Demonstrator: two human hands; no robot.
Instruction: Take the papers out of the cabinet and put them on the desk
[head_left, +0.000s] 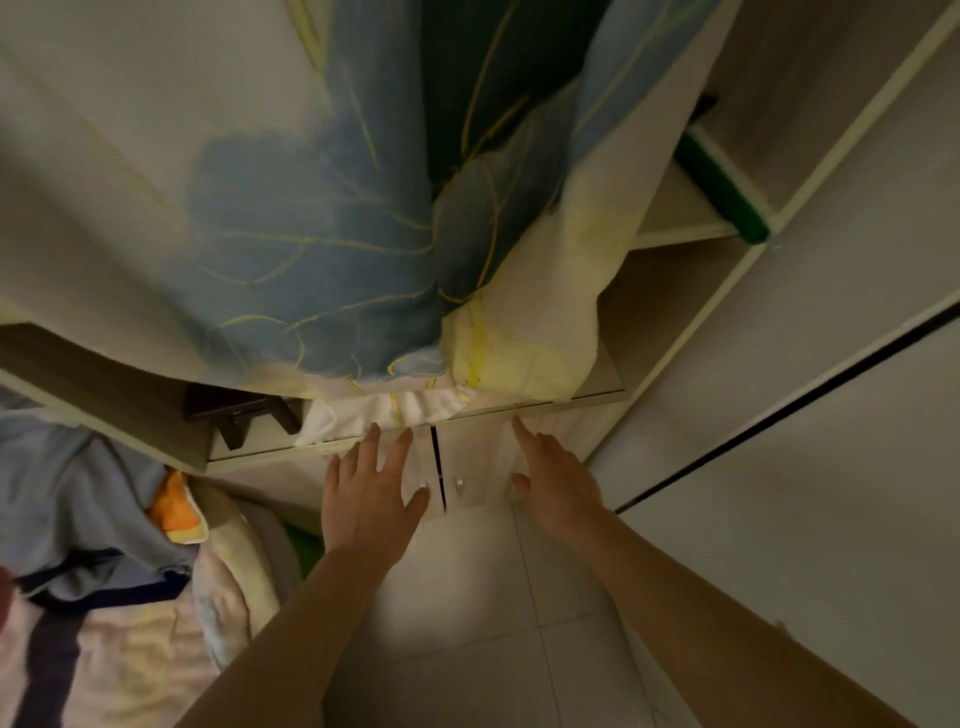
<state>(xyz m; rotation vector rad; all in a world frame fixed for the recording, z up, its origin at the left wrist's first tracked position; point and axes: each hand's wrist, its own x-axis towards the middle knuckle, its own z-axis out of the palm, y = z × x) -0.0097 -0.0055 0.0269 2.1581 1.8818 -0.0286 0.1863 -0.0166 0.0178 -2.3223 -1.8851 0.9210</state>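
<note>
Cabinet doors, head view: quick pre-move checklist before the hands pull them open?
1. Cabinet doors shut, thin dark gap between them: ok, not yet opened.
2. Left hand empty, fingers spread over the left door: ok.
3. Right hand empty, open beside the right door: ok.
4. Small knobs near the centre gap not gripped by either hand: not ok.
5. Curtain bunched on the ledge just above the doors, may snag: cannot tell.
6. Papers inside: cannot tell, hidden behind the doors.
</note>
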